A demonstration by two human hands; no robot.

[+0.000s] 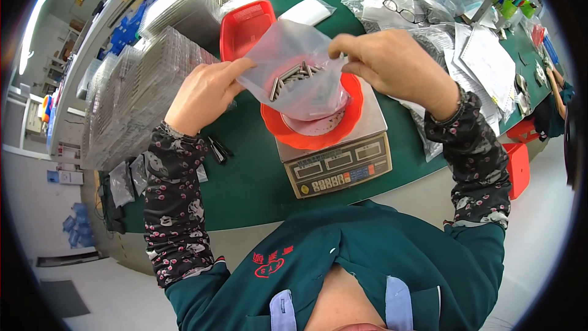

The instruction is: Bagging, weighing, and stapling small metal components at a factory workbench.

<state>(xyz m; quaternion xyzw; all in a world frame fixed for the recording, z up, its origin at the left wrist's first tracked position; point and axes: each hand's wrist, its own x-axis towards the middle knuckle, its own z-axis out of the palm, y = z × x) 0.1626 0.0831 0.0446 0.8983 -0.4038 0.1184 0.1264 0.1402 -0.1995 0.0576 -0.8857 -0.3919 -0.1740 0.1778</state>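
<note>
A clear plastic bag [309,103] with several short metal pins [293,78] inside is spread at its mouth between my two hands. My left hand [207,93] pinches the bag's left edge between thumb and fingers. The opposite edge is gripped by my right hand [398,67], thumb against curled fingers. The bag's lower part rests in an orange-red bowl [318,142] with a pale inner bottom. Under the bowl is a counting scale [340,168] with a keypad and small display windows along its front.
Stacked clear plastic trays [138,98] rise on the left, with a red basket [246,27] behind my left hand. Dark pens [218,149] lie left of the scale. Plastic bags, glasses [401,10] and papers [487,55] cover the right side. A co-worker's arm [556,89] shows far right.
</note>
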